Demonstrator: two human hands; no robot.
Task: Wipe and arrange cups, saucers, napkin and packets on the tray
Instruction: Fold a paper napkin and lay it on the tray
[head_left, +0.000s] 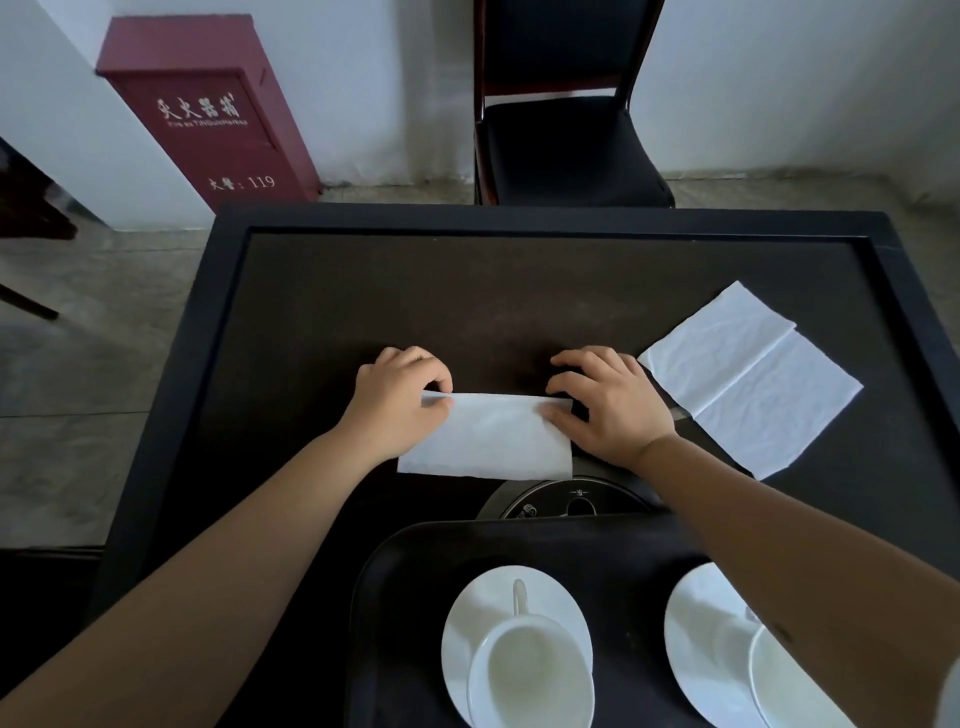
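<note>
A white napkin (491, 439), folded into a strip, lies on the dark table just beyond the tray. My left hand (397, 402) pinches its upper left corner and my right hand (605, 402) pinches its upper right corner. A second white napkin (753, 382) lies unfolded on the table to the right. On the black tray (410, 566) at the near edge stand two white saucers, each bearing a white cup: the left cup (530, 675) on its saucer (478, 603), the right cup (800, 686) on its saucer (696, 623), partly hidden by my right forearm.
The dark table (467, 291) has a raised black rim. A round black inset (561, 499) shows in the tabletop behind the tray. A black chair (566, 145) stands past the far edge. A red fire-extinguisher box (208, 109) stands on the floor at the back left.
</note>
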